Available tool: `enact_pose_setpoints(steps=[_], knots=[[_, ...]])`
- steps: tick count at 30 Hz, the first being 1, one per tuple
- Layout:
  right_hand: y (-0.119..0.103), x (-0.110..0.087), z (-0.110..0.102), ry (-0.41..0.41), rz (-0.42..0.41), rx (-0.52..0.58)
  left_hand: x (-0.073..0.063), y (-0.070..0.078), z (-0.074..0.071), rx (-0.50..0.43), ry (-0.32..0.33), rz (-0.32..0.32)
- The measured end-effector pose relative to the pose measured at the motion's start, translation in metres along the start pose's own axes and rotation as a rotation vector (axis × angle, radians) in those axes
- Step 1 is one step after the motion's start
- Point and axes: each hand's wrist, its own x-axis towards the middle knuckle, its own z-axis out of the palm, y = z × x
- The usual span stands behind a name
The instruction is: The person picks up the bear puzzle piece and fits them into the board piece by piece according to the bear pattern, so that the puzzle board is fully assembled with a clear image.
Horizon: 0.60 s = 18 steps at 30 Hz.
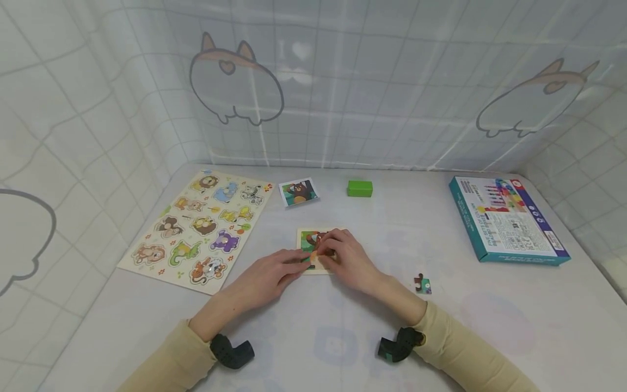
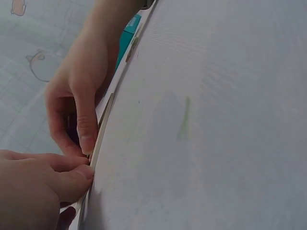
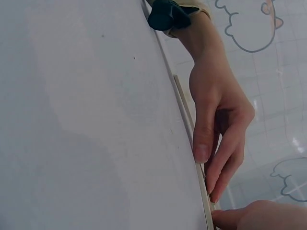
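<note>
A small wooden puzzle board (image 1: 303, 246) with a bear picture lies mid-table, partly hidden under both hands. Over its front part, an orange and green puzzle piece (image 1: 313, 257) shows between the fingertips. My right hand (image 1: 349, 261) pinches this piece from the right, thumb below and fingers curled. From the left, my left hand (image 1: 269, 275) has thumb and forefinger close together on the piece's green end. In the left wrist view the fingertips of the left hand (image 2: 43, 179) and right hand (image 2: 84, 91) meet at the board's edge.
A loose brown and teal puzzle piece (image 1: 423, 284) lies right of the board. Behind are a bear picture card (image 1: 298, 192) and a green block (image 1: 360, 189). A large animal puzzle board (image 1: 196, 231) lies left, and a teal-edged box (image 1: 509, 220) right.
</note>
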Motion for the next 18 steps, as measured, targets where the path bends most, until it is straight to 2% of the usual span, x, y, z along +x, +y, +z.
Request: enact_pose_setpoints(steps=[5,12,18], knots=[[0.0018,0.0000,-0.0008,0.021,-0.005,-0.024,0.0002,0.0003,0.0007,-0.022,0.000,-0.016],[0.0026,0.0002,-0.0008,0.024,0.004,-0.036,0.0005,0.0004,0.0024,-0.094,0.009,-0.075],[0.0019,-0.0001,-0.0012,0.024,0.016,-0.036,0.0004,-0.0012,0.0044,-0.101,0.012,-0.079]])
